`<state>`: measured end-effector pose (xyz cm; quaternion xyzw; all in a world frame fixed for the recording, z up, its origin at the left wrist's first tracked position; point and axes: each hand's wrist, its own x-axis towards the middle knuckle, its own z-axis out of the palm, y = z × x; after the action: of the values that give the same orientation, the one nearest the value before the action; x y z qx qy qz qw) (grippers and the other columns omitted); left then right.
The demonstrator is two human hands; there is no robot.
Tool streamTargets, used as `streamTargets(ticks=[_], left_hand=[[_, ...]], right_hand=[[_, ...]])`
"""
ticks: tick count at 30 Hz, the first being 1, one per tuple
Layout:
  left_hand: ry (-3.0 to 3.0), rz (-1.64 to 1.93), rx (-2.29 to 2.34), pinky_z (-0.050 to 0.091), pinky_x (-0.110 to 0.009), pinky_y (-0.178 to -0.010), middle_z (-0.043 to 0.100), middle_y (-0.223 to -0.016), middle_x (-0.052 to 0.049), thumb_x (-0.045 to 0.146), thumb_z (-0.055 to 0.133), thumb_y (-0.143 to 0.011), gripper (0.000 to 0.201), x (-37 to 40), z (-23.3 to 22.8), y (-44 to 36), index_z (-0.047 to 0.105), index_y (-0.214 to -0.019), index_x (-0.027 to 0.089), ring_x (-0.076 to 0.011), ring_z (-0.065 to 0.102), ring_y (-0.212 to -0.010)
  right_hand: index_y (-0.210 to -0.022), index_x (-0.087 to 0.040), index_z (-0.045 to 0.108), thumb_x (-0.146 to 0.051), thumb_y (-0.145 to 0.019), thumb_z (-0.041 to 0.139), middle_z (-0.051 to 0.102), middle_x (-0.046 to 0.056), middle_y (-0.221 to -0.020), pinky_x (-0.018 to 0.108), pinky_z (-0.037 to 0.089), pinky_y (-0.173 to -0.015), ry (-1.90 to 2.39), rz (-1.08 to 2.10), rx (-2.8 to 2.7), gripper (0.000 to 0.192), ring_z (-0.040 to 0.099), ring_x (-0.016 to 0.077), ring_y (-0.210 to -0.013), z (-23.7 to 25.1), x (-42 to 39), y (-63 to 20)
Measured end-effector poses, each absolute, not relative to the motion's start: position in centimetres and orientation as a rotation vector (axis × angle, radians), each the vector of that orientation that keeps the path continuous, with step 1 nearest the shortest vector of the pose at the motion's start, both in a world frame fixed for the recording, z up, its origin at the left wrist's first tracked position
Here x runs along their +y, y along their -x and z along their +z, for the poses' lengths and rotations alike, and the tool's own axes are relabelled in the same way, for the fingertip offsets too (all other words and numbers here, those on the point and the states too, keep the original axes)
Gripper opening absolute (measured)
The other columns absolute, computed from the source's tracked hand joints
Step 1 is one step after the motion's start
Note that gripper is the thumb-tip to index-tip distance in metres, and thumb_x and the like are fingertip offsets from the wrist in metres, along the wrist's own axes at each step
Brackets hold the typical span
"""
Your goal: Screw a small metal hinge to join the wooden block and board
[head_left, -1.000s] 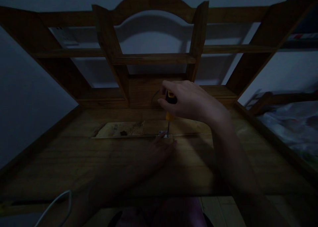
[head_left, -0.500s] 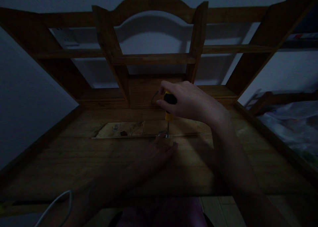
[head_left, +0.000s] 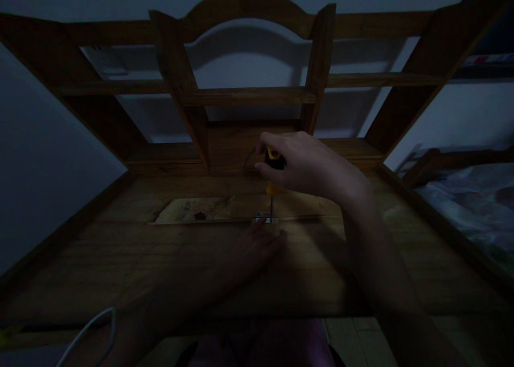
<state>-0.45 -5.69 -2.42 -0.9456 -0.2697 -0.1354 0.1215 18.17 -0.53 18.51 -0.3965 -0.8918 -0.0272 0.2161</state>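
My right hand (head_left: 299,158) is wrapped round the yellow and black handle of a screwdriver (head_left: 273,188), held upright. Its thin shaft runs down to a small metal hinge (head_left: 264,215), and the tip meets the hinge's right part. The hinge lies at a seam in the wooden desktop, by a small pale wood block (head_left: 275,228). From the front left, my left hand (head_left: 257,246) steadies the hinge and block, one finger pressed on the metal and the thumb at the block's right side. Whether a screw sits under the tip is too dark to see.
A shallow rough recess (head_left: 196,209) with a dark hole is cut into the desktop (head_left: 160,260) left of the hinge. A wooden shelf unit (head_left: 249,95) rises behind. A white cable (head_left: 90,324) loops at the lower left. Plastic-wrapped things (head_left: 469,201) lie at right.
The screwdriver's handle has turned a little in my right hand, and its shaft leans slightly differently. The left hand has shifted very slightly, showing more of the hinge.
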Motion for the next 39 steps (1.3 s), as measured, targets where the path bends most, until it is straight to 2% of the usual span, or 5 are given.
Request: streamTargets(ticks=[11,21,26,33,39], left_hand=[[2.762,-0.398,-0.833,0.033,-0.047,-0.123,0.074,-0.108,-0.004,0.009,0.044,-0.101,0.044,-5.4,-3.6,0.3,0.052,-0.143,0.02,-0.0227,0.068,-0.114],[2.785,-0.359,-0.825,0.03,-0.046,-0.124,0.075,-0.103,-0.004,0.008,0.048,-0.097,0.046,-5.9,-2.1,0.3,0.053,-0.143,0.016,-0.0229,0.07,-0.107],[2.761,-0.381,-0.834,0.034,-0.046,-0.122,0.075,-0.109,-0.005,0.011,0.046,-0.1,0.045,-5.7,-2.7,0.3,0.051,-0.144,0.019,-0.0225,0.069,-0.112],[2.763,-0.414,-0.816,0.034,-0.047,-0.123,0.074,-0.1,-0.002,0.007,0.042,-0.1,0.046,-5.7,-2.9,0.4,0.052,-0.144,0.016,-0.0215,0.07,-0.109],[2.763,-0.492,-0.822,0.031,-0.049,-0.125,0.074,-0.096,-0.001,0.006,0.042,-0.1,0.046,-5.5,-3.6,0.3,0.05,-0.144,0.018,-0.0206,0.071,-0.103]], right_hand=[[-0.105,-0.021,0.064,-0.036,-0.099,0.053,0.072,0.007,-0.102,0.035,0.043,-0.085,1.11,-0.073,-2.461,0.02,0.065,0.0235,-0.098,18.5,-0.3,-18.1],[-0.125,-0.02,0.058,-0.028,-0.098,0.052,0.072,0.009,-0.108,0.034,0.044,-0.084,1.092,-0.043,-2.482,0.029,0.066,0.0235,-0.099,18.4,-0.8,-17.8],[-0.122,-0.019,0.058,-0.043,-0.102,0.049,0.071,0.009,-0.098,0.034,0.043,-0.077,1.2,-0.141,-2.461,0.032,0.066,0.0247,-0.091,18.4,-0.9,-17.8],[-0.11,-0.019,0.061,-0.028,-0.097,0.051,0.07,0.008,-0.107,0.034,0.043,-0.083,1.133,-0.105,-2.496,0.019,0.064,0.0234,-0.098,18.8,-1.0,-17.7],[-0.116,-0.018,0.061,-0.044,-0.103,0.045,0.071,0.01,-0.096,0.035,0.042,-0.077,1.215,-0.203,-2.437,0.034,0.065,0.0253,-0.09,18.4,-1.1,-17.6]])
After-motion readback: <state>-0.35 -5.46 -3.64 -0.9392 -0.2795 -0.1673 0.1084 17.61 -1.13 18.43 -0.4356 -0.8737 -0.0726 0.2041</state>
